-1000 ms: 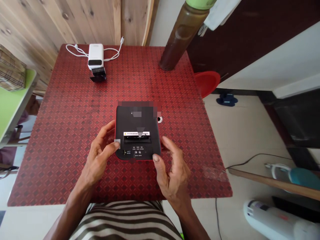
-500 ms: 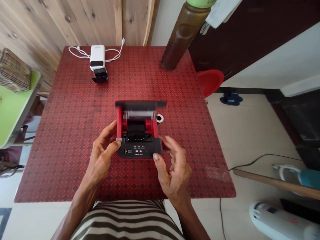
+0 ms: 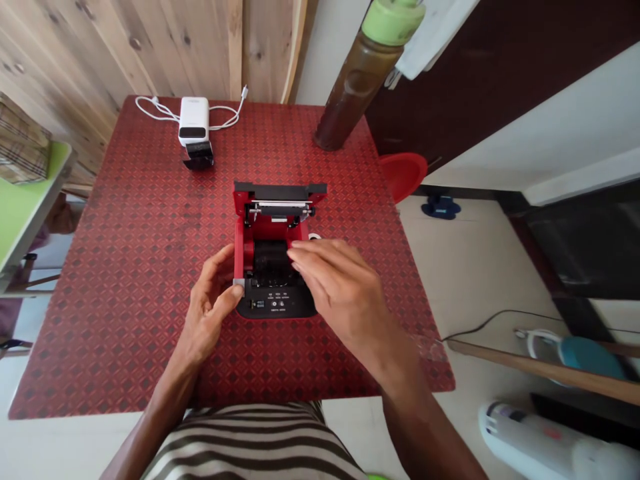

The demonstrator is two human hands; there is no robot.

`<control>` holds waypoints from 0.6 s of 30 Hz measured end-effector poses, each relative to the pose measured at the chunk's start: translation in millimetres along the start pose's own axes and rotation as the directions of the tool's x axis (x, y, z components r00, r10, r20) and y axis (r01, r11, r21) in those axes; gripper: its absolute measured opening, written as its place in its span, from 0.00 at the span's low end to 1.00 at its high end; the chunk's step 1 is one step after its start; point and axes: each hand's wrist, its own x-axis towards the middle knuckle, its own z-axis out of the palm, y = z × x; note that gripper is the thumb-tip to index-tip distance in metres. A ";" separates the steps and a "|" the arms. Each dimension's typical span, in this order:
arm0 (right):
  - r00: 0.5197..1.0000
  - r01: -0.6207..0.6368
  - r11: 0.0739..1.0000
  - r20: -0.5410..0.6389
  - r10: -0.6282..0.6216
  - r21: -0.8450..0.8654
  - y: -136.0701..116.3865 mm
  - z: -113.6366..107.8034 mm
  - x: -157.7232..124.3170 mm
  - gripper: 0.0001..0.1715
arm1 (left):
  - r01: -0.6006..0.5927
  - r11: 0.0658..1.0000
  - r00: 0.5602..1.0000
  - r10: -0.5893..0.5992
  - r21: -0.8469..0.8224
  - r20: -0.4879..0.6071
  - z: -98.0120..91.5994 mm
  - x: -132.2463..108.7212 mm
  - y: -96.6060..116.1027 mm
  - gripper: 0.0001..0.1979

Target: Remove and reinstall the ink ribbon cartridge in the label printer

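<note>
A small red-and-black label printer (image 3: 280, 293) stands on the table with its lid (image 3: 280, 192) raised upright. A black roll (image 3: 270, 257) lies in its red compartment. My left hand (image 3: 207, 313) grips the printer's left side, its thumb on a grey side latch (image 3: 239, 285). Over the right edge of the compartment, my right hand (image 3: 343, 283) has its fingers pressed together, tips by the roll's right end. The thumb of that hand is hidden, so what it pinches, if anything, does not show. Behind it, a white ring (image 3: 314, 236) is partly covered.
The table (image 3: 125, 320) has a red patterned top. At its back left are a white device (image 3: 194, 120) with a black strip and a white cable (image 3: 227, 120). A tall brown bottle (image 3: 350, 87) with a green cap stands back right. A red stool (image 3: 404, 175) is beyond the right edge.
My right hand has moved from the printer's right front corner up and left, over the compartment. The lid has swung further open. My left hand stays on the printer.
</note>
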 end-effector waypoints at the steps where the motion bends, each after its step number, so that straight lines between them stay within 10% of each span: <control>1: 0.994 0.022 0.999 0.111 -0.019 -0.028 -0.3 2.2 12.1 0.16 | -0.012 1.000 1.000 0.012 0.000 0.002 0.2 -0.3 -0.6 0.32; 7: 0.829 0.072 0.975 0.556 0.058 -0.210 -13.1 23.2 65.5 0.14 | -0.025 1.000 1.000 0.026 -0.007 0.011 0.8 -0.6 0.2 0.33; 18: 0.838 0.132 0.944 0.543 0.056 -0.302 -12.7 38.0 82.2 0.22 | 0.014 0.999 1.000 -0.013 -0.030 0.012 0.6 -1.1 2.8 0.33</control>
